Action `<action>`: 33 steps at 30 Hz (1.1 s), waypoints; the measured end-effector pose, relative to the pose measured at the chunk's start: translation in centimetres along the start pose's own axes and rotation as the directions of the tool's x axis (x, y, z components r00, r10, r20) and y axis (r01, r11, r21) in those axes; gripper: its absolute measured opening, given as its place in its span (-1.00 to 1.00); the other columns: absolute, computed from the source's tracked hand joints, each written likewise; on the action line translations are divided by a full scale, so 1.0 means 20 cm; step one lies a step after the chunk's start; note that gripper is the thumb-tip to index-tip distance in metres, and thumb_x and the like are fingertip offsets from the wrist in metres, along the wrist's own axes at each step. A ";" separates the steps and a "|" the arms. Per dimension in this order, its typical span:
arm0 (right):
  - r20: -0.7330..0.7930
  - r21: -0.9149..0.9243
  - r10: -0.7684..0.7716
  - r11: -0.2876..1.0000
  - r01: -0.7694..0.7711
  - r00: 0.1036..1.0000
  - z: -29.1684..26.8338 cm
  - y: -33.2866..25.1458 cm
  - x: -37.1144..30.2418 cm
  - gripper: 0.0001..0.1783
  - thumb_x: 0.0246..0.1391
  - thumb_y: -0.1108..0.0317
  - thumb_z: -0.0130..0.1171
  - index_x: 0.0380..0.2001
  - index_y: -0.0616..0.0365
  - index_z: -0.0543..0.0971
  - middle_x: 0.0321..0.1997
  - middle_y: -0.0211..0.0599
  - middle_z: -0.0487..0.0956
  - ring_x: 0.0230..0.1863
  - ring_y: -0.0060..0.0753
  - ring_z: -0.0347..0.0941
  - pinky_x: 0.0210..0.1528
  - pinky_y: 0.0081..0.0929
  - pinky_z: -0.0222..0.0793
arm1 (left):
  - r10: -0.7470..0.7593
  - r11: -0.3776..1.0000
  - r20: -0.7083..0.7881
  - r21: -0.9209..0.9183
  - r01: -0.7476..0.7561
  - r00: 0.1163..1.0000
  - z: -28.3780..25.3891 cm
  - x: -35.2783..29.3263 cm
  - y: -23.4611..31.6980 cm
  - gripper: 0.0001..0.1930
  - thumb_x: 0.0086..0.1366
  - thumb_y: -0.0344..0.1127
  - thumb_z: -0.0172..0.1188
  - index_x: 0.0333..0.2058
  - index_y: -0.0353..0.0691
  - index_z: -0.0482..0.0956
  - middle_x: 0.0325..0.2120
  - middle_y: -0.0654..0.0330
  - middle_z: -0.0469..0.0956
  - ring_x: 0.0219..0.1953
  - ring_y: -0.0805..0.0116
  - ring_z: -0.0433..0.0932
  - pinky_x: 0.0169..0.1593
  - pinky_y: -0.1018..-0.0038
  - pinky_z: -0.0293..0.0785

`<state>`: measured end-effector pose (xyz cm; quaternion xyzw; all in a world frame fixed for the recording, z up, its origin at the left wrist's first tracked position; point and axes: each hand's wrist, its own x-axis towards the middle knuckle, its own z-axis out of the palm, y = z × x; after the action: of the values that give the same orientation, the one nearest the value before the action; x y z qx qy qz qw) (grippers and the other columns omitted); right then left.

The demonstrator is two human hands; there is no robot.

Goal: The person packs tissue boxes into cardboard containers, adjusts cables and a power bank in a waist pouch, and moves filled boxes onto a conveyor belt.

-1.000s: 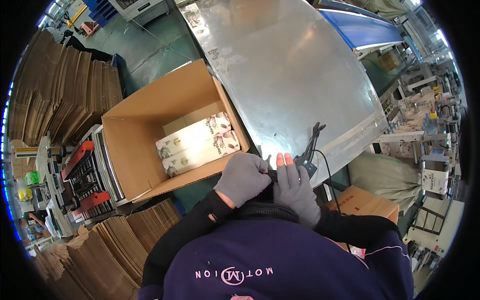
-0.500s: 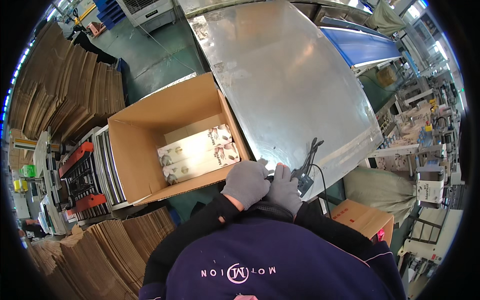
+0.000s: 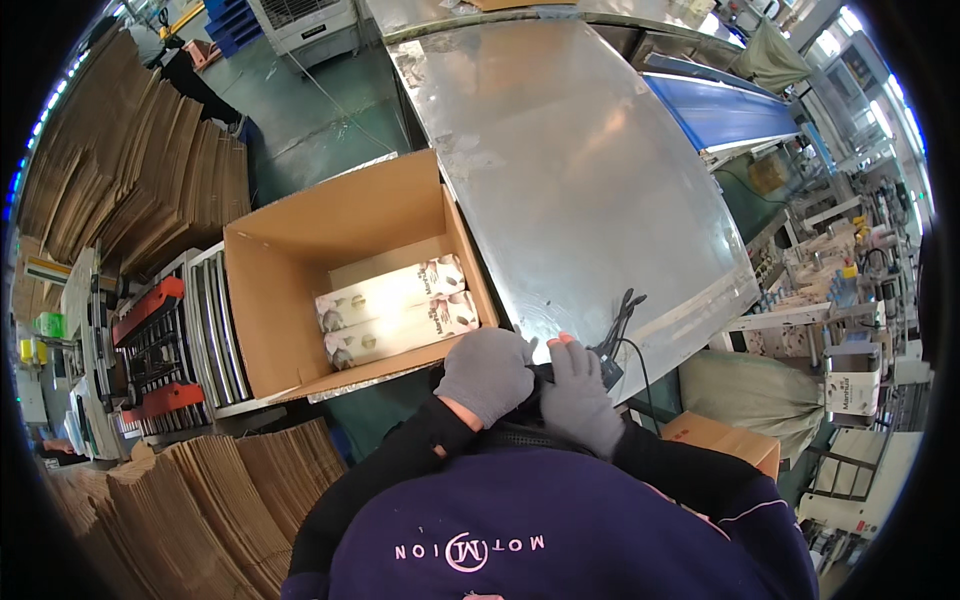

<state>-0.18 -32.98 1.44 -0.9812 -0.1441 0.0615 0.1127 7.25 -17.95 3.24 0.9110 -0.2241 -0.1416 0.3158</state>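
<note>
My left hand (image 3: 487, 377), in a grey glove, is curled closed in front of my body, at the near edge of the metal table; what its fingers hold, if anything, is hidden. Close beside it, my right hand (image 3: 580, 398) has its gloved fingers stretched forward over the table edge, with bare fingertips showing. Between the two hands lies a dark object (image 3: 538, 384), too covered to identify. Just right of my right fingers sits a black boxy device (image 3: 610, 370) with a bundled black cable (image 3: 624, 318) on the table.
An open cardboard box (image 3: 330, 220) with two white patterned packs (image 3: 395, 315) stands to the left on a roller conveyor (image 3: 222, 325). The metal table (image 3: 570, 170) extends ahead. Stacks of flat cardboard (image 3: 210, 500) fill the left side; another carton (image 3: 720, 440) is at the lower right.
My right hand has drawn slightly back and right, its fingers a little more apart. My left hand stays closed in nearly the same place. The view has shifted slightly.
</note>
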 end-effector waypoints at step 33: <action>-0.292 0.126 -0.436 0.865 0.486 0.851 -0.28 0.13 -0.20 -0.40 -0.19 0.33 0.21 0.06 0.05 0.46 -0.19 -0.30 0.33 -0.26 -0.27 0.34 -0.32 -0.38 0.41 | -0.002 0.952 0.076 -0.306 0.025 0.997 -0.02 0.01 -0.03 -0.86 -0.08 -0.30 0.22 -0.56 -0.22 0.64 -0.58 0.03 0.57 -0.47 0.04 0.56 -0.34 0.27 0.49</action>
<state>-2.50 -37.75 6.62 -0.9012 -0.3539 -0.0796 0.2373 7.76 -17.45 3.21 0.8465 -0.2047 -0.2107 0.4439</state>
